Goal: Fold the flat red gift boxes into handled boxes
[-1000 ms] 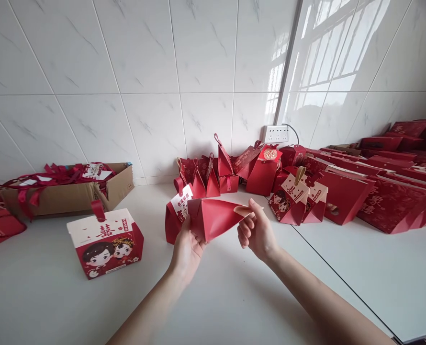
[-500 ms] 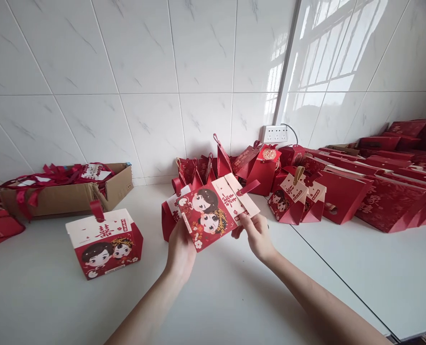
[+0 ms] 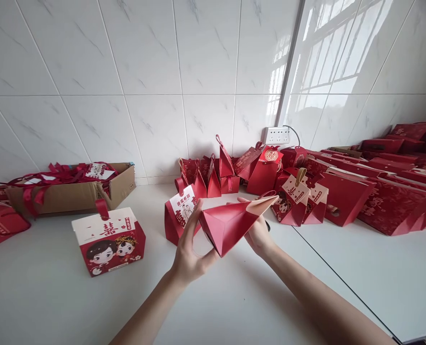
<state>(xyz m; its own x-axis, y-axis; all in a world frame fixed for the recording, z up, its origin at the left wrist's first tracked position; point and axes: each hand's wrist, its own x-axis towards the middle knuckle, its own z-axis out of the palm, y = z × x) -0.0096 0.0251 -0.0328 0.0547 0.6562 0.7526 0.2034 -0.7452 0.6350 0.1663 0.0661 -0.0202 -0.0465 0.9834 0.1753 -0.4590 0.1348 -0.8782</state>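
I hold a red paper gift box (image 3: 230, 223) up over the white counter (image 3: 55, 302), its plain red side and bottom turned toward me and its pale top pointing right. My left hand (image 3: 191, 249) grips the box's lower left end with thumb and fingers. My right hand (image 3: 258, 235) holds it from behind and below on the right, fingers partly hidden. Just behind my left hand stands a small red box with a white tag (image 3: 179, 215).
A finished box with a cartoon couple (image 3: 108, 242) stands at left. Behind it a cardboard carton (image 3: 72, 194) holds red ribbons. Several red boxes (image 3: 256, 167) crowd the tiled wall's corner, under a wall socket (image 3: 276, 135). Flat red boxes (image 3: 385, 191) lie stacked at right.
The box has been turned in my hands: its printed cartoon face, toward me half a second ago, is now away, and the plain red side shows again.
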